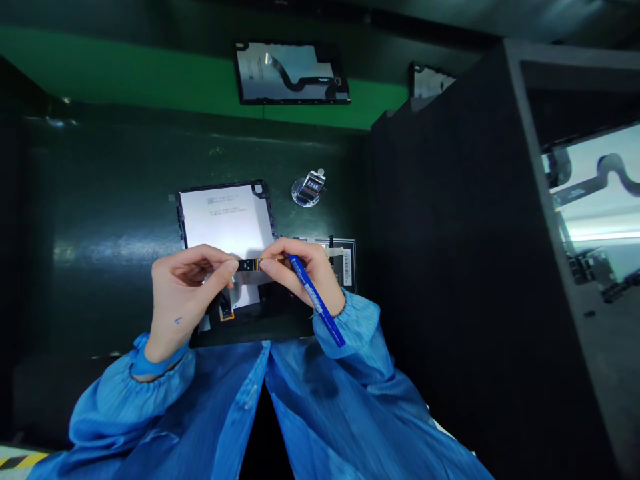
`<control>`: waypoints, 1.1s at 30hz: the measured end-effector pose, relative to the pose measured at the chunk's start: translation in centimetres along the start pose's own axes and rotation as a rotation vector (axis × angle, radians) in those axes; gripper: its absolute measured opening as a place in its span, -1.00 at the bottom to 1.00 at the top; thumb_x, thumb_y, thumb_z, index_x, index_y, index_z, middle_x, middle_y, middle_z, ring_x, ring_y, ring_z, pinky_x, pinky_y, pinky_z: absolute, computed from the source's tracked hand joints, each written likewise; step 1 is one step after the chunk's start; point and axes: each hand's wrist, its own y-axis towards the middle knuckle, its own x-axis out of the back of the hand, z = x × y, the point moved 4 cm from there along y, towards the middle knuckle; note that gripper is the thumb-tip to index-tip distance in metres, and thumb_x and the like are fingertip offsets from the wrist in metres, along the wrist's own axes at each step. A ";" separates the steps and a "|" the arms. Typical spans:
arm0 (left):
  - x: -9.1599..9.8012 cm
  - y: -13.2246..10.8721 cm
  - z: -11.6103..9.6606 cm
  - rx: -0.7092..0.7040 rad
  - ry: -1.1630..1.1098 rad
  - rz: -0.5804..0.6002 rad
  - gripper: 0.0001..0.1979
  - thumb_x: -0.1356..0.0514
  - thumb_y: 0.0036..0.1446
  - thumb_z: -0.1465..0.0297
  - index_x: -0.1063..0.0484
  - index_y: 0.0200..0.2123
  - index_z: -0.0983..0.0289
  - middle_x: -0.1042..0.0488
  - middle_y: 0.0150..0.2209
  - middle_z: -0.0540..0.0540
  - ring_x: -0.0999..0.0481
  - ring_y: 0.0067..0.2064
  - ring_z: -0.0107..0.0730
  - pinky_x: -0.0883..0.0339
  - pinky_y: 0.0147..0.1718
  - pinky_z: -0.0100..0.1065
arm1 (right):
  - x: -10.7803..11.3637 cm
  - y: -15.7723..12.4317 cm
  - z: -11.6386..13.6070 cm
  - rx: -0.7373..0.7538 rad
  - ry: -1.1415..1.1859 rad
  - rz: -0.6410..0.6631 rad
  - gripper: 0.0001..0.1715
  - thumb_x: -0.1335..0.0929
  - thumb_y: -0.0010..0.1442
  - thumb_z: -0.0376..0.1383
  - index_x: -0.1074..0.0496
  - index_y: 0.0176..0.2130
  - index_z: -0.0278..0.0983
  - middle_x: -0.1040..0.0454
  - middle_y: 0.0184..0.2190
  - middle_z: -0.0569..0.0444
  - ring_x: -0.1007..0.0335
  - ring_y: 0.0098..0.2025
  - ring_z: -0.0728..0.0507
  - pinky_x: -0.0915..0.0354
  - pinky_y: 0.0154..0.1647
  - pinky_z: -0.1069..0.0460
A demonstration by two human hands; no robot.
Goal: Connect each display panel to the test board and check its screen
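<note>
Between my two hands a small black flex cable (247, 265) with gold-coloured contacts is stretched over a tablet screen panel (225, 220), which lies with its white back up. My left hand (193, 287) pinches the cable's left end between thumb and fingertips. At the other end the thumb and forefinger of my right hand (305, 267) close on it. A blue marker pen (317, 300) also rests in my right hand, its lower end pointing toward the sleeve. Below my left fingers hangs another gold-edged connector end (227, 312).
A silver tally counter (309, 188) stands right of the panel. Beside my right hand lies a framed part with a barcode label (347, 268). Another screen panel (295, 70) sits on the green strip at the back. A tall black partition (450, 233) borders the right side.
</note>
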 end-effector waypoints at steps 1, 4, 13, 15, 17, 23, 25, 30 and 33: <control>0.0 0.0 0.0 -0.006 0.010 0.003 -0.91 -0.40 0.05 0.37 -0.57 -0.46 0.19 -0.45 -0.56 -0.05 -0.37 -0.54 -0.48 -0.27 -0.51 -0.42 | 0.0 0.0 0.0 0.000 -0.009 0.000 -0.78 -0.42 0.21 -0.18 -0.48 -0.37 -0.29 -0.28 -0.58 0.21 -0.04 -0.56 0.06 -0.07 -0.48 0.08; -0.1 0.1 -0.1 -0.010 0.014 0.028 -0.90 -0.39 0.06 0.37 -0.57 -0.47 0.19 -0.44 -0.58 -0.06 -0.35 -0.56 -0.49 -0.23 -0.54 -0.43 | 0.0 0.0 0.0 0.003 -0.023 0.007 -0.76 -0.44 0.20 -0.16 -0.49 -0.37 -0.29 -0.26 -0.60 0.22 -0.03 -0.56 0.06 -0.06 -0.49 0.08; -0.1 0.2 -0.2 0.006 0.014 0.031 -0.89 -0.39 0.05 0.35 -0.57 -0.48 0.18 -0.42 -0.60 -0.06 -0.32 -0.58 -0.49 -0.22 -0.56 -0.41 | 0.0 0.0 0.4 0.000 -0.048 0.021 -0.63 -0.43 0.21 -0.03 -0.48 -0.39 -0.29 -0.24 -0.60 0.21 -0.04 -0.56 0.05 -0.07 -0.47 0.07; -0.1 0.2 -0.1 0.011 0.005 0.040 -0.90 -0.39 0.05 0.36 -0.56 -0.48 0.18 -0.42 -0.60 -0.06 -0.32 -0.58 -0.49 -0.22 -0.55 -0.42 | 0.0 0.0 0.4 0.005 -0.043 0.023 -0.63 -0.43 0.21 -0.03 -0.48 -0.39 -0.29 -0.23 -0.61 0.21 -0.04 -0.56 0.05 -0.08 -0.47 0.07; -0.1 0.2 0.0 0.009 0.005 0.040 -0.90 -0.39 0.05 0.37 -0.56 -0.48 0.18 -0.42 -0.60 -0.06 -0.32 -0.58 -0.50 -0.22 -0.55 -0.42 | 0.0 0.0 0.4 0.008 -0.038 0.027 -0.63 -0.43 0.21 -0.03 -0.48 -0.38 -0.28 -0.23 -0.61 0.21 -0.04 -0.56 0.04 -0.08 -0.47 0.07; -0.3 0.3 -0.1 -0.020 0.036 0.030 -0.90 -0.38 0.06 0.39 -0.56 -0.49 0.18 -0.42 -0.59 -0.07 -0.33 -0.57 -0.51 -0.21 -0.54 -0.43 | 0.0 0.0 0.3 0.007 -0.034 0.028 -0.65 -0.44 0.21 -0.05 -0.48 -0.38 -0.29 -0.23 -0.60 0.22 -0.04 -0.56 0.05 -0.07 -0.47 0.08; -0.4 0.1 -0.2 -0.034 0.048 0.036 -0.90 -0.36 0.07 0.40 -0.56 -0.48 0.18 -0.42 -0.59 -0.08 -0.33 -0.57 -0.52 -0.21 -0.54 -0.44 | 0.0 -0.1 0.3 0.015 -0.028 0.024 -0.67 -0.44 0.21 -0.07 -0.48 -0.37 -0.29 -0.22 -0.61 0.22 -0.03 -0.56 0.05 -0.06 -0.48 0.08; -0.7 -0.1 -0.5 -0.059 0.080 0.013 -0.89 -0.34 0.09 0.44 -0.55 -0.48 0.18 -0.43 -0.58 -0.09 -0.34 -0.56 -0.53 -0.19 -0.54 -0.44 | 0.0 0.0 0.2 0.024 -0.041 0.012 -0.69 -0.44 0.22 -0.09 -0.49 -0.36 -0.29 -0.24 -0.60 0.22 -0.05 -0.56 0.05 -0.08 -0.46 0.08; -0.9 0.0 -0.1 -0.058 0.070 -0.011 -0.89 -0.34 0.09 0.44 -0.54 -0.48 0.17 -0.42 -0.59 -0.11 -0.33 -0.57 -0.54 -0.15 -0.57 -0.45 | 0.1 0.0 0.4 0.038 -0.039 0.005 -0.71 -0.45 0.22 -0.13 -0.49 -0.37 -0.30 -0.23 -0.60 0.23 -0.05 -0.55 0.06 -0.08 -0.45 0.09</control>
